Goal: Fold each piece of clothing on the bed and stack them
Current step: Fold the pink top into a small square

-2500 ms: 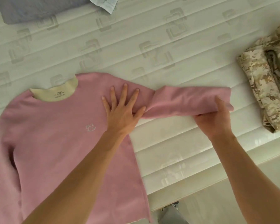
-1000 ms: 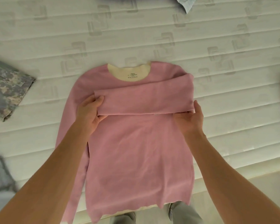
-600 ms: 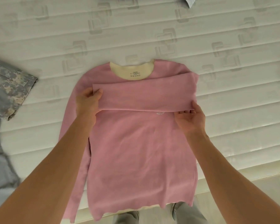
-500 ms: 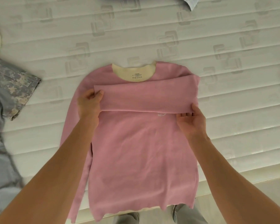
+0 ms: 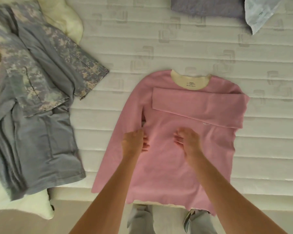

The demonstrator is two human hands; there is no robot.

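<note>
soft pink long-sleeve shirt (image 5: 179, 149) lies flat mid-frame on white quilted bed (image 5: 176, 48); both hands just let go of the folded sleeve; left hand (image 5: 134, 142) & right hand (image 5: 188, 139) loose, holding nothing, low over shirt; other sleeve's next, i think.

- One pink long-sleeved top (image 5: 176, 157) is lying at the centre of the view, one sleeve (image 5: 196, 108) lying folded across its chest and the other sleeve (image 5: 118, 132) hanging straight along the side toward 7 o'clock.
- Two hands are showing over the top: one left hand (image 5: 134, 143) and one right hand (image 5: 188, 141), side by side.
- One grey camouflage garment (image 5: 41, 92) is lying toward 9 o'clock.
- One lavender-grey folded garment (image 5: 206, 5) is sitting toward 12 o'clock, at the frame edge.
- One pale blue garment (image 5: 260, 12) is lying toward 1 o'clock, beside the lavender-grey one.
- One quilted white mattress (image 5: 159, 39) is bearing all four garments.
</note>
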